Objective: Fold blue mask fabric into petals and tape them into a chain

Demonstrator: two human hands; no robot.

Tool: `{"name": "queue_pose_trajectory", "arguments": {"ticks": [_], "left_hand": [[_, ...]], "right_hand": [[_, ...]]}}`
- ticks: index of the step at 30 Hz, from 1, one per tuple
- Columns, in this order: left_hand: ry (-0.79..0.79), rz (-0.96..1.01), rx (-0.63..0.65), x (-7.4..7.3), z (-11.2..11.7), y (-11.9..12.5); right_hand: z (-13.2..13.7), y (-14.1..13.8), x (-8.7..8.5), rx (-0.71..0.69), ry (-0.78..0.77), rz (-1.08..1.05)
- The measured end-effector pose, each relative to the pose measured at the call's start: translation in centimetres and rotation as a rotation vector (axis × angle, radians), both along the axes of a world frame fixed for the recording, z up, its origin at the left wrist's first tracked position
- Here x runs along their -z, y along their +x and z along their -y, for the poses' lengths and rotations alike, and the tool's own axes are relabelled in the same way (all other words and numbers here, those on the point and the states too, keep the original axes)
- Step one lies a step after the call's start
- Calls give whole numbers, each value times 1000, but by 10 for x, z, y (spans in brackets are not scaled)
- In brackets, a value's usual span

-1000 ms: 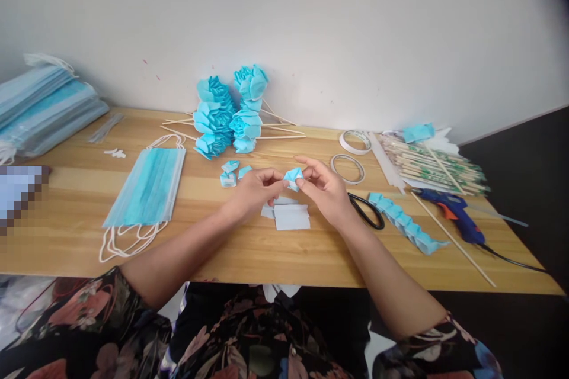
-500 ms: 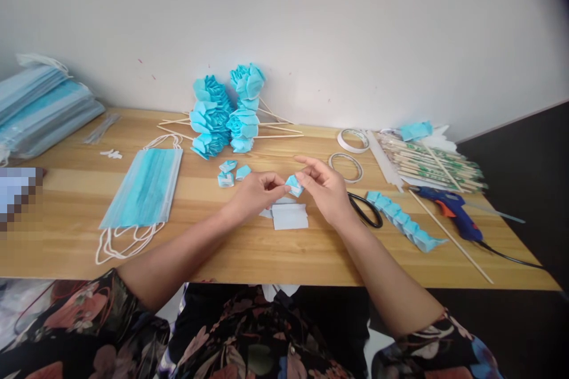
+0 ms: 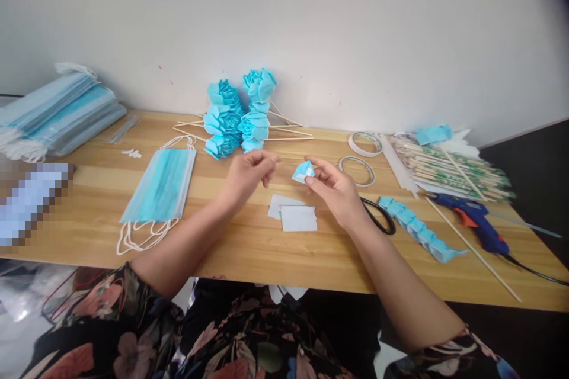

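Observation:
Between the thumb and fingers of my right hand [image 3: 333,189] is a folded blue fabric piece [image 3: 304,172] with a white strip across it. It is held above the wooden table [image 3: 240,260]. My left hand [image 3: 251,176] is apart from it, on its left, fingers curled and pinched together. Whether something tiny is in that pinch is not visible. Just below and between the hands lie pale rectangular pieces [image 3: 299,218], overlapping. Behind my left hand stand blue fabric flowers [image 3: 223,118] on thin sticks. The small folded pieces near them are now hidden behind that hand.
On the left lie face masks [image 3: 166,183], a larger mask stack [image 3: 66,109] and small white scraps [image 3: 131,153]. To the right are tape rolls [image 3: 365,144], black-handled scissors [image 3: 380,216], a folded blue strip [image 3: 415,228], a glue gun [image 3: 475,219] and bundled sticks [image 3: 457,172].
My left hand has let go of the folded blue piece and moved left and up. My right hand keeps the piece. The whole view has shifted slightly, so things sit farther right.

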State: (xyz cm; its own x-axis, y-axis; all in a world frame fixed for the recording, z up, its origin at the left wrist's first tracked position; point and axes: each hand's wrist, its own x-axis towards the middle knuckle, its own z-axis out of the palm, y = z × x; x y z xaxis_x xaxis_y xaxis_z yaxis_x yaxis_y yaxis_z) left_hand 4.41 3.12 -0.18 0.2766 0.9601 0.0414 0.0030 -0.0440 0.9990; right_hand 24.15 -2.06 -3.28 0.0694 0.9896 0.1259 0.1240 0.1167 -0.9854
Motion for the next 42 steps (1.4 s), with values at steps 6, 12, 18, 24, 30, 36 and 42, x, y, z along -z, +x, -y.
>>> {"name": "queue_pose_trajectory", "arguments": {"ticks": [6,12,18,24,30,36,42], "left_hand": [[149,19,-245,-12,-22,-22],[329,-335,-244,-25,-21,-36],[506,-717,28,-38,-13,-57],[628,-1018,137,-17,-14,-59],[844,-1053,201,-5,-10,-52],[984,-1095,389,8,-3,-24],[947,-1151,442,28,-13,-15]], "right_hand": [[-8,6,10,74,-27,-34],[-10,6,16,89,9,135],[-20,-9,10,26,152,557],[-29,-25,-2,-112,331,845],[6,-4,-21,-113,270,904],[36,16,-27,-215,130,1113],[45,9,-15,-206,134,1140]]}}
